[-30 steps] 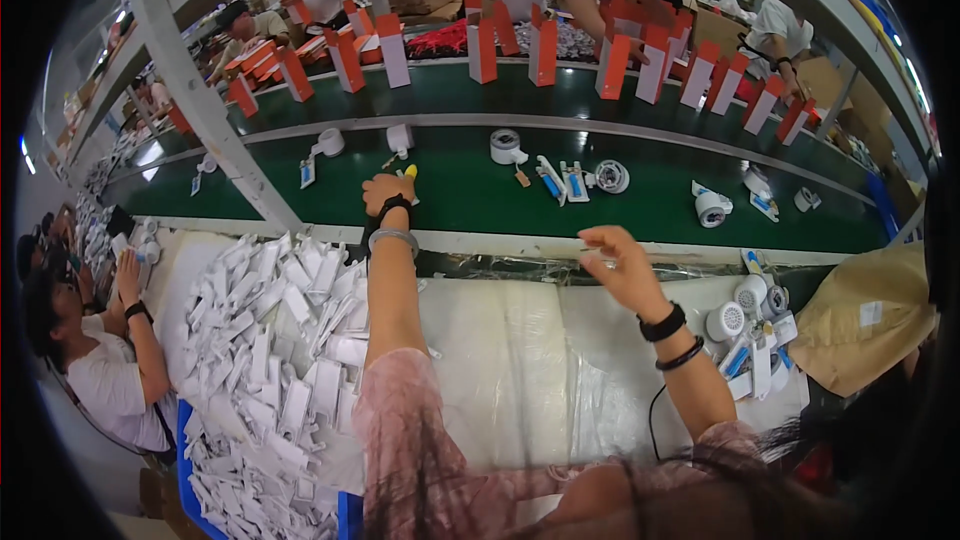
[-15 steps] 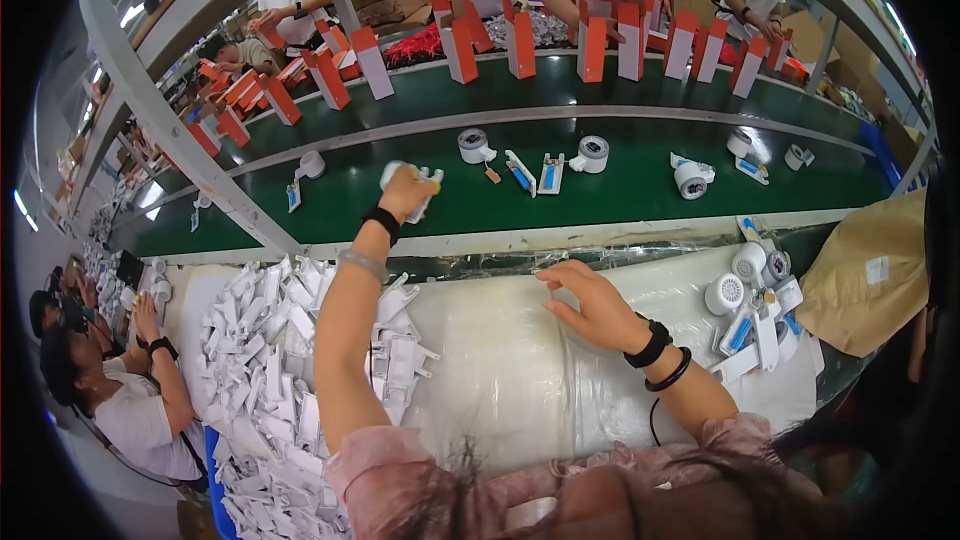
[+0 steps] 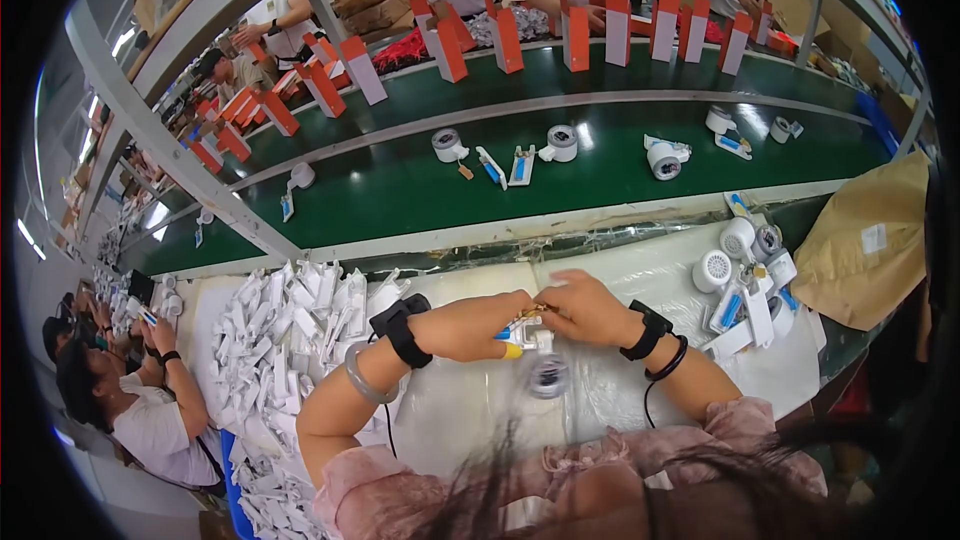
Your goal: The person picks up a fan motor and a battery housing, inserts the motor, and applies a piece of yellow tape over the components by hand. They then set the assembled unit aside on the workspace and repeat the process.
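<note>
My left hand [image 3: 482,326] grips a small white fan unit [image 3: 540,337] above the plastic-covered table, near its middle. The round head [image 3: 547,377] of that unit hangs below the fingers, smeared by motion. A bit of blue shows beside my left thumb, which wears a yellow fingertip cover [image 3: 512,350]. From the other side my right hand [image 3: 590,310] meets it, thumb and fingers pinched at a small brownish-gold piece [image 3: 536,310] at the unit's top. My fingers partly hide that piece.
Left of my hands lies a heap of white plastic casings [image 3: 290,340]. More fan units [image 3: 735,280] are piled at right beside a brown paper sheet [image 3: 868,240]. Beyond, a green conveyor [image 3: 400,202] carries fan units and orange-and-white boxes [image 3: 575,40]. A metal post [image 3: 190,155] stands at left; co-workers are nearby.
My left hand has come back from the conveyor to the table with the fan unit. My right hand has moved slightly left to meet it, its fingers now pinched.
</note>
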Demonstrator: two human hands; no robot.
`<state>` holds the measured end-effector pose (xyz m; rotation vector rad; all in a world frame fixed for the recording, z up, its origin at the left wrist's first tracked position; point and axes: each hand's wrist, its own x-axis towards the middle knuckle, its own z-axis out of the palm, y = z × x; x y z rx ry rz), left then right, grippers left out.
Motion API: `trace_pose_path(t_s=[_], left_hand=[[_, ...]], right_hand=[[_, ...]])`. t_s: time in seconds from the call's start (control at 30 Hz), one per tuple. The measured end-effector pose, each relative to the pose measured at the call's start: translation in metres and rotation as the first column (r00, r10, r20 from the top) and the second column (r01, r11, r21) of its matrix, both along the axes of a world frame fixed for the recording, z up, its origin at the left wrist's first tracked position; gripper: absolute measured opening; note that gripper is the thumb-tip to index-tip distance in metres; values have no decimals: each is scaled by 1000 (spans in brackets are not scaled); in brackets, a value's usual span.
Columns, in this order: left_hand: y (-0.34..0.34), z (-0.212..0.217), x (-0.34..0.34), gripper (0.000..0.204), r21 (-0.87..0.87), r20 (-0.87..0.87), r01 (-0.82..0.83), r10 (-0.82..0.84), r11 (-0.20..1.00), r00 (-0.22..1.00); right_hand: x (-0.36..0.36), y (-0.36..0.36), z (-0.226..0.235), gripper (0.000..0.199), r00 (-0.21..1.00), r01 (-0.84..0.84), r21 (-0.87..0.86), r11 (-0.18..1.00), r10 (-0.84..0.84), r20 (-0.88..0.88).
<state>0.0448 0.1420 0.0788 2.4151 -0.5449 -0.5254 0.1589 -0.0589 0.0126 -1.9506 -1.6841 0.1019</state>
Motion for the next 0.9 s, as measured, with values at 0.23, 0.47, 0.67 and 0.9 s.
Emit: trace_pose_path(t_s=[0.23,0.47,0.67,0.9], left_hand=[[-17,-13,-11,47,64,131,-346,336,936,933],[-21,-14,-13,42,-17,324,-474,453,880,830],[-38,-6,-13,41,-258,327,-506,567,823,756],[-51,7,-17,41,-258,435,-404,479,878,763]], right_hand=[[-3,-18,-9,15,753,79,195,978,70,-654],[-5,-34,10,14,673,-60,125,990,133,-727],[-19,-27,3,12,358,-143,272,952,306,-882],[-25,-25,6,14,370,-61,250,966,254,-893]])
